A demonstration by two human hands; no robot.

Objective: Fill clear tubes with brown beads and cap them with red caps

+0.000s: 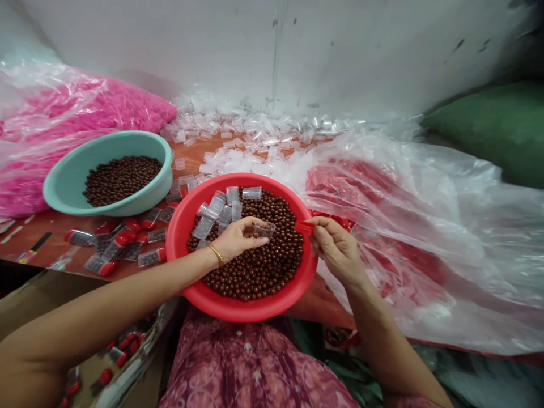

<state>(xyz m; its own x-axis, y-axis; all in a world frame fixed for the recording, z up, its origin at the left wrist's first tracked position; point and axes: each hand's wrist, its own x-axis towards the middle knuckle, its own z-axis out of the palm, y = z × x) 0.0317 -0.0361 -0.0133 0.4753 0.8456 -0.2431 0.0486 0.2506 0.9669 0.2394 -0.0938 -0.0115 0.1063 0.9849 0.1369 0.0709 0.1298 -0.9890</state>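
Note:
Over a red basin (244, 311) of small brown balls (263, 266), my left hand (238, 238) pinches a clear plastic container (265, 229) between thumb and fingers. Some brown balls seem to be inside it. At the basin's right rim, my right hand (338, 249) is closed on a red plastic cap (304, 227). The cap and the container are apart. Several more clear containers (204, 228) lie on the balls at the basin's left side.
A teal basin (165, 187) with brown balls stands at the left, with red-capped containers (121, 243) before it. Loose clear containers (255, 144) spread along the wall. Bags hold pink pieces (123, 105) and red pieces (352, 187). Below left, a cardboard box (144, 362) holds capped containers.

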